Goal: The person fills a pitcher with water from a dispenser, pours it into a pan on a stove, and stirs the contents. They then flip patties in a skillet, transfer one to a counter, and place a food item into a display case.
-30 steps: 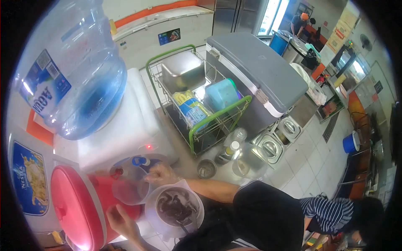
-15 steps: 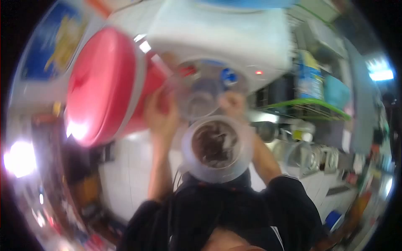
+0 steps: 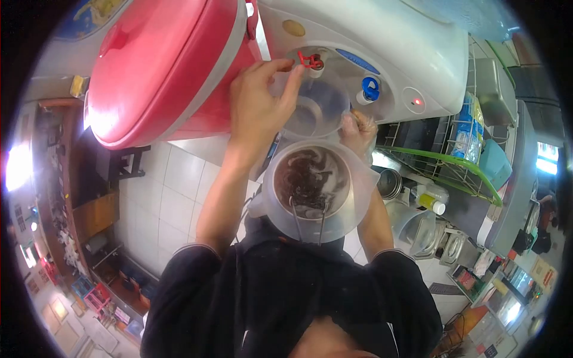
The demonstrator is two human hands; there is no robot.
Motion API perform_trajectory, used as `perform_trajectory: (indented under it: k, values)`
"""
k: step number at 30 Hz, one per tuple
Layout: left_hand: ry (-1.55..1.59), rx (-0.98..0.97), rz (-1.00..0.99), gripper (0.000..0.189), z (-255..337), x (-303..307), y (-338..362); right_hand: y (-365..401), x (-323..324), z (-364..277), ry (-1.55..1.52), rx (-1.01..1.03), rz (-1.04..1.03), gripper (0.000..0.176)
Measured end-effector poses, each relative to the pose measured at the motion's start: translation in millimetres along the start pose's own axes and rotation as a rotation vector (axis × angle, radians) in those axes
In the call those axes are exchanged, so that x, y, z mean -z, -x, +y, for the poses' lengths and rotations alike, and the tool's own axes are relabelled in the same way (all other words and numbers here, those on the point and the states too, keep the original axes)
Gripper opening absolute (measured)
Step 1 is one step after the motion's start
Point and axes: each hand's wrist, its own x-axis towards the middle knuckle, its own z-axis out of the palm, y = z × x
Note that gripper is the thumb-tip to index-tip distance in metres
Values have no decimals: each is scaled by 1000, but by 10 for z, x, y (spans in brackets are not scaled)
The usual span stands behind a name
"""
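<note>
My left hand [image 3: 262,98] is raised beside a red tap [image 3: 310,59] on a white water dispenser [image 3: 382,48]. Its thumb and forefinger are apart, their tips right at the red lever. My right hand [image 3: 358,130], seemingly in a thin clear glove, is closed on the side of a clear plastic jug [image 3: 319,98] held beneath the taps. A blue tap [image 3: 369,88] sits to the right of the red one. Nearer my body, a translucent pitcher [image 3: 352,206] contains dark brown liquid [image 3: 310,173] with swirling foam; two thin metal wires stand across it.
A large red cooler [image 3: 173,65] stands close by my left forearm. To the right is a green-edged wire rack [image 3: 441,154] with packages on it. Below that are metal pots [image 3: 390,182] and a bottle with a yellow label [image 3: 428,201].
My left hand has moved up and right, from the cooler's side to the red tap. The view has shifted, bringing the dispenser and its taps lower and clearer.
</note>
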Motion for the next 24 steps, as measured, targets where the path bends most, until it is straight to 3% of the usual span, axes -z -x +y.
perform_trajectory:
  k: [3, 10, 13, 15, 17, 21, 24]
  values:
    - [13, -14, -51, 23, -8, -32, -48, -61, -2, 139, -104, 155, -47, 27]
    - [29, -20, -36, 22, -3, -32, -82, -61, 28, 181, -26, 96, -46, 28]
    - [-3, -59, -23, 23, 6, -35, -91, -60, -17, 262, -73, 153, 80, 28]
    - [-32, -73, -36, 24, -7, -44, -93, -37, -51, 114, -221, 109, -21, 28]
    - [6, 44, -128, 24, -48, -54, -94, -36, -22, 76, -150, 97, -31, 28]
    - [-90, 56, -172, 33, -57, -31, -109, -102, 31, 131, -105, 117, -91, 27]
    - [-96, 63, -162, 22, 109, 16, -136, -17, 11, 118, -52, 13, -9, 24]
